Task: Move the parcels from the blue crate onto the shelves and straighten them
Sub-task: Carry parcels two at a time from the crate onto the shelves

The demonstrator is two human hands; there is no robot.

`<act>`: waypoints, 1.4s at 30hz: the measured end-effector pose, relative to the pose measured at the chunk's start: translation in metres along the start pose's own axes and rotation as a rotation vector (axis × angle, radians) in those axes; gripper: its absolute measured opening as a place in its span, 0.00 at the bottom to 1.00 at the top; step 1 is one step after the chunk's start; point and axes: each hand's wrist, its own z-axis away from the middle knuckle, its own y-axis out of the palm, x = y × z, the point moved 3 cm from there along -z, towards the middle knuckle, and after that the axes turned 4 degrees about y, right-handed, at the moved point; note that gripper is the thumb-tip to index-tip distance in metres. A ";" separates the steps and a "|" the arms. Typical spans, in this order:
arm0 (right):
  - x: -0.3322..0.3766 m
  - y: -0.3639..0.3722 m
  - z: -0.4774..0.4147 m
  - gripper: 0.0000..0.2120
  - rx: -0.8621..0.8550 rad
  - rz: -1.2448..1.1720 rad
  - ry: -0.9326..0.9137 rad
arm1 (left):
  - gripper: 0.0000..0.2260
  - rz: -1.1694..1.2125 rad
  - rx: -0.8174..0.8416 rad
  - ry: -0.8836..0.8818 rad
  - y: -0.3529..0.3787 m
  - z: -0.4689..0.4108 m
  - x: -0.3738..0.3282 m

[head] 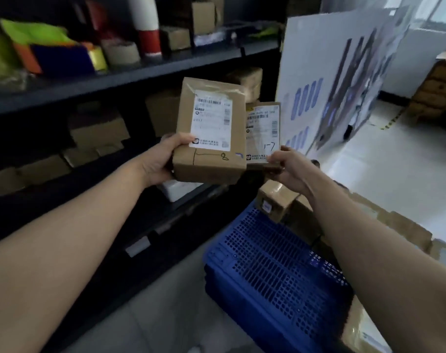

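1. My left hand (163, 159) grips a brown, oblong cardboard parcel with a white shipping label (209, 133). I hold it by its lower left corner, thumb curled onto the front face beside the label and the other fingers hidden behind.
2. My right hand (290, 169) pinches a smaller, flatter brown parcel marked "1-7" in pen (264, 133) at its lower right corner, thumb in front.
3. Both parcels are in the air at chest height, in front of the dark metal shelves (115, 75) and above the blue perforated plastic crate (275, 271). The smaller one sits just right of the larger and partly behind its edge.
4. Handling, as I judge it: each is carried one-handed by a corner, so they seem light. The cardboard looks stiff, and the taped faces may be a little slick. A hold across the short sides would be steadier for setting down.
5. Each parcel stands on end, long axis running up and down, label facing me. The larger one's top leans slightly right.
6. More brown cardboard boxes (275, 200) wait at the crate's far end. Blurred boxes already line the shelf tiers.
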 end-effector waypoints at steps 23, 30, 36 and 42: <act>-0.233 0.482 0.319 0.22 1.263 0.619 0.230 | 0.18 0.350 -1.359 0.385 -0.152 0.668 0.116; -0.352 0.567 0.494 0.15 1.501 0.753 0.276 | 0.23 0.427 -1.662 0.295 -0.141 0.869 0.194; -0.447 0.612 0.609 0.25 1.641 0.913 0.325 | 0.39 0.535 -1.878 0.180 -0.107 0.988 0.259; -0.534 0.638 0.732 0.24 1.817 1.068 0.370 | 0.39 0.689 -2.105 0.232 -0.057 1.083 0.319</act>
